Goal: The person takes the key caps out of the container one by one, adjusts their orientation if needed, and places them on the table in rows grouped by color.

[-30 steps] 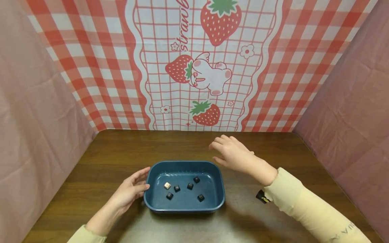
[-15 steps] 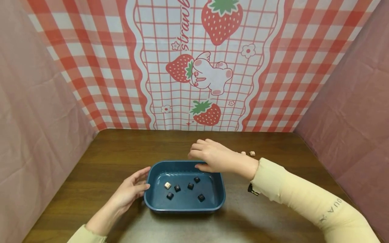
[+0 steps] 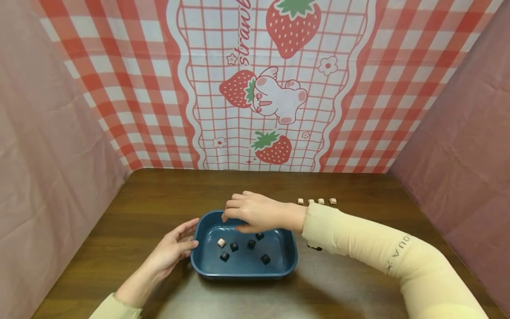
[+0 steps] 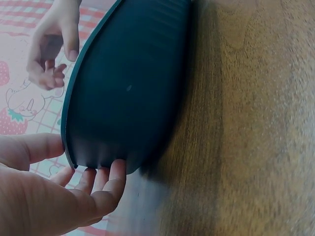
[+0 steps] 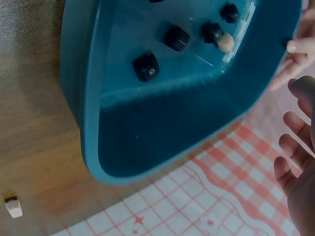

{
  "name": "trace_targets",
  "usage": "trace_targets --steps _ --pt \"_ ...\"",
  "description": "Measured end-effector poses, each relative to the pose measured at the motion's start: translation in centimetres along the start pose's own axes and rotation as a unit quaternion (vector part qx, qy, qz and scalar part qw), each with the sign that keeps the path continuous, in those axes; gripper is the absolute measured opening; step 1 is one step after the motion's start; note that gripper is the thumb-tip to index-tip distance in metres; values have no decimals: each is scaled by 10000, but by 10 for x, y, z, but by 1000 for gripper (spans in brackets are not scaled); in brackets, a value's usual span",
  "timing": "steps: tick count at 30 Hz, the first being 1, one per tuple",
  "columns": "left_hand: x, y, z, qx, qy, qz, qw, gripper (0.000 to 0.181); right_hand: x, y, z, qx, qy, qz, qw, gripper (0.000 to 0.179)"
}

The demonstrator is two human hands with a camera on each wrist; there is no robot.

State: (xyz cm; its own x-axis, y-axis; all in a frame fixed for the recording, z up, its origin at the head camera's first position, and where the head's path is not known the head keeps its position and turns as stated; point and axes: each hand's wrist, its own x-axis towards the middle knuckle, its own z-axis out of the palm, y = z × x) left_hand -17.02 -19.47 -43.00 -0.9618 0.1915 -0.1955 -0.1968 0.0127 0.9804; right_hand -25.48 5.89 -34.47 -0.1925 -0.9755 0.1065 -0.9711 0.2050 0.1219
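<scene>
A dark blue rectangular plastic basin stands on the wooden table. Inside lie several black keycaps and one cream keycap. My left hand grips the basin's left end, thumb at the rim and fingers against the outer wall, as the left wrist view shows. Over the basin's back part hovers my right hand, its fingers loosely bent. The right wrist view has nothing between those fingers. Behind the right forearm, several cream keycaps sit in a row on the table.
A red-checked strawberry cloth hangs along the table's back edge. Pink curtains close off both sides. The brown table top surrounds the basin.
My right hand has moved left, from behind the basin's right corner to above its back part. The row of cream keycaps has come into view. My left hand keeps its place on the basin.
</scene>
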Motion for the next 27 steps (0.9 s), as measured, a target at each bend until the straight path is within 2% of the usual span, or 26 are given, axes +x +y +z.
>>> trace_targets --steps 9,15,22,27 --pt "-2 1 -1 -34 -183 38 9998 62 17 -3 28 256 -369 -178 9988 37" --pt "-2 2 0 -57 -211 34 9998 62 22 -5 45 316 -629 -78 9975 39" --pt "-2 3 0 -43 -92 -36 9999 62 23 -6 51 224 -824 27 9963 39" --pt "-1 2 0 -6 -70 -84 9999 62 23 -6 54 19 -1135 53 9935 43"
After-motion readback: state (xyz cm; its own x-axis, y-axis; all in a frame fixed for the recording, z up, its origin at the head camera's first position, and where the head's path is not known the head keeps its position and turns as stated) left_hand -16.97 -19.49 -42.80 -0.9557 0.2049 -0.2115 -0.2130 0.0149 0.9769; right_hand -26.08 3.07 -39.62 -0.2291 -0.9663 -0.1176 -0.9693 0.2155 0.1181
